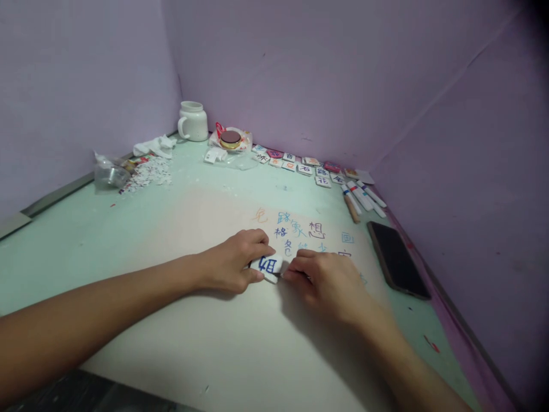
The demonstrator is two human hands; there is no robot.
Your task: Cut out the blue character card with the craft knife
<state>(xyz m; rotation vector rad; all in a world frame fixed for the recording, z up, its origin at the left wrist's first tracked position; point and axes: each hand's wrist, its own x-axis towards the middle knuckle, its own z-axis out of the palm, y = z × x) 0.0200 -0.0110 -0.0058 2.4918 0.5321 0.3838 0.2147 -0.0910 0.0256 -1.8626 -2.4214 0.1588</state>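
My left hand (238,260) is closed around the left end of a small white tile (269,264) that bears a blue handwritten character, thumb at the near side and fingers at the far side. A narrow white piece (271,278) shows just under its near edge; whether it is separate, I cannot tell. At the tile's right end my right hand (330,280) has its fingertips pinched together, and what they grip is hidden. Both hands rest over a large pale sheet (214,349) with colored handwritten characters (316,230) beyond them.
Several white character tiles (305,170) line the back wall. Markers (359,195) and a brown-handled tool (351,209) lie near a dark phone (398,260) at right. Farther left are paper scraps (150,173), a plastic bag (109,174), a white mug (194,122) and a round tin (230,138).
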